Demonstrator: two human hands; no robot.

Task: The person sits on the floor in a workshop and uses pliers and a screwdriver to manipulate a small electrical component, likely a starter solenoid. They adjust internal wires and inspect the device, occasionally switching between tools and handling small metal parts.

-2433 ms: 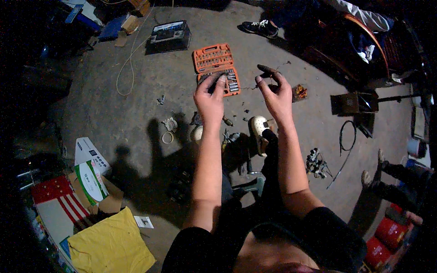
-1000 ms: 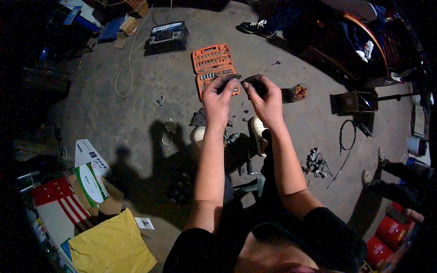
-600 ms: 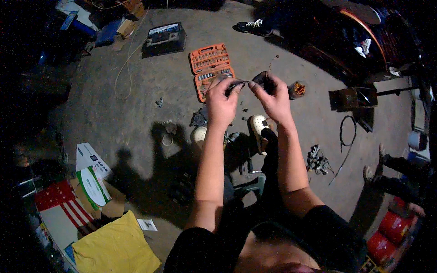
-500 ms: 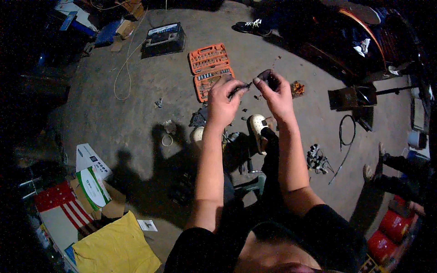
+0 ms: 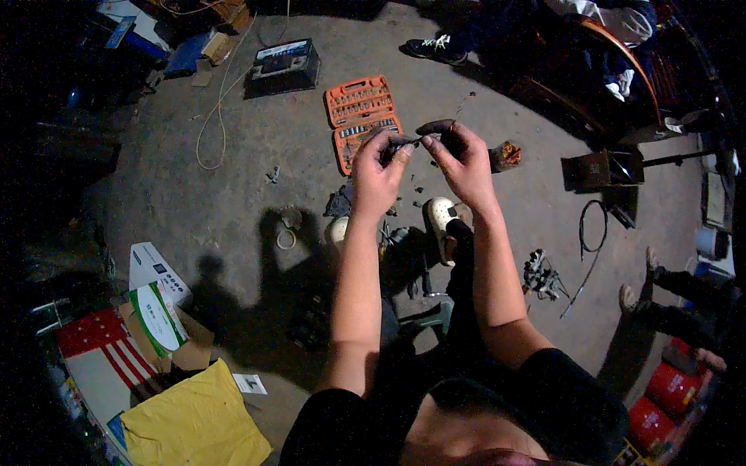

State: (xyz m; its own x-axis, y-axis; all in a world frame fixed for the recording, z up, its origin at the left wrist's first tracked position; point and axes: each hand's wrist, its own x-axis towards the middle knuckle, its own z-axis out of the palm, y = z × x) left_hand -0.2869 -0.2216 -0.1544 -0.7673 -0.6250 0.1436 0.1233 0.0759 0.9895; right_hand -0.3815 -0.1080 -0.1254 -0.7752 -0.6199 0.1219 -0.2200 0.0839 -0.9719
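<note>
My left hand (image 5: 381, 172) and my right hand (image 5: 464, 161) are raised side by side over a concrete floor, fingertips almost meeting. Between them they pinch a small dark part (image 5: 422, 137); the right fingers curl over its thicker dark end, the left fingertips grip its thin metal end. Just beyond the hands lies an open orange socket set case (image 5: 359, 118). My feet in pale clogs (image 5: 440, 218) show below the hands.
A dark box (image 5: 282, 67) and a loose white cord (image 5: 211, 124) lie at the back left. Cardboard boxes (image 5: 159, 318) and a yellow sheet (image 5: 190, 423) sit at lower left. A black cable (image 5: 588, 233), small metal parts (image 5: 542, 273) and red cans (image 5: 662, 402) are at right. Another person's feet (image 5: 651, 284) stand at the right edge.
My hands, apart earlier, have come together and both now grip the small dark part; the view has shifted slightly.
</note>
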